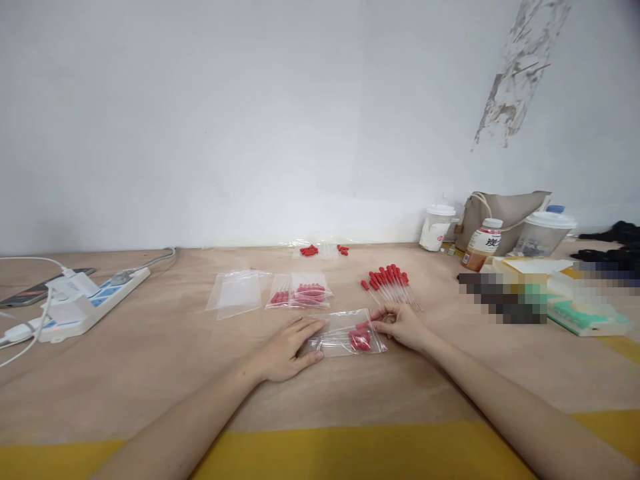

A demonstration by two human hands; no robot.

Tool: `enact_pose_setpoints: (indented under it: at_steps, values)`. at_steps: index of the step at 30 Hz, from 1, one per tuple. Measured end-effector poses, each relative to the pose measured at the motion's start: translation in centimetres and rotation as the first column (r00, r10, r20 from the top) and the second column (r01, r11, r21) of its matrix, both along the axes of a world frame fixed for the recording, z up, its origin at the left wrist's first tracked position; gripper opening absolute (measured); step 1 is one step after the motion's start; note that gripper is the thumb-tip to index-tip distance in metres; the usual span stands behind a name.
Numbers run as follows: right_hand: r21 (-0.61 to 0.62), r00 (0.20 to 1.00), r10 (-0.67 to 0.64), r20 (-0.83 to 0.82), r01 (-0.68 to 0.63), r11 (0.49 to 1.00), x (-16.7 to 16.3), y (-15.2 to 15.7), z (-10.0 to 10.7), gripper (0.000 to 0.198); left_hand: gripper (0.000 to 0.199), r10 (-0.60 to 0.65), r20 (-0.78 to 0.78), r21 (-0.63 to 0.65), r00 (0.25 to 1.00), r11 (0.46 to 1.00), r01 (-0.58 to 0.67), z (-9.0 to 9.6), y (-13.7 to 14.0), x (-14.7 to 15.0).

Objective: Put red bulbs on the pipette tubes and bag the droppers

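A clear plastic bag (340,343) lies flat on the table between my hands. Inside it are several glass droppers with red rubber bulbs (360,339), bulbs towards the right. My left hand (290,350) rests at the bag's left end, fingers stretched and thumb apart, touching the plastic. At the upper right edge, the thumb and index finger of my right hand (403,325) pinch the bulb end of a dropper (363,325) that lies along the bag. Behind my right hand, loose red-bulbed droppers (393,279) are fanned out on the table.
Filled bags of droppers (300,293) lie beyond my left hand, beside flat clear bags (237,292). More red bulbs (309,251) sit by the wall. A power strip (95,303) is at left; a paper cup (437,228), bottle (483,245) and tissue pack (585,313) stand right.
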State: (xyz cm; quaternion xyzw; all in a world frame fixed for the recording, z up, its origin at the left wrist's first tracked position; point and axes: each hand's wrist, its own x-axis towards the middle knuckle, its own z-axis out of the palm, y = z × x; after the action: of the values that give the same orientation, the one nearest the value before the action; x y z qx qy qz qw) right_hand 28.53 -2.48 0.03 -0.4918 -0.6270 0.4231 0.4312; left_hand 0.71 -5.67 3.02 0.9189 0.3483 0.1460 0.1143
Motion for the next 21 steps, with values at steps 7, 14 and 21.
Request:
enact_pose_setpoints:
  at_steps: [7,14,21]
  values:
    - [0.071,0.995,0.084,0.044,-0.087,0.994,-1.4,0.3,-0.8,0.021,0.052,-0.002,0.006,0.008,1.000,1.000,0.002,0.0,0.1,0.1]
    - [0.185,0.958,-0.143,0.247,0.098,0.978,0.3,1.8,0.6,0.015,0.050,0.003,-0.020,-0.013,1.000,1.000,-0.004,0.1,0.1,0.0]
    - [0.351,0.536,-0.326,0.778,0.059,0.934,-0.8,5.0,2.8,0.018,0.047,0.007,-0.021,-0.031,1.000,0.999,-0.008,-0.2,0.2,-0.1]
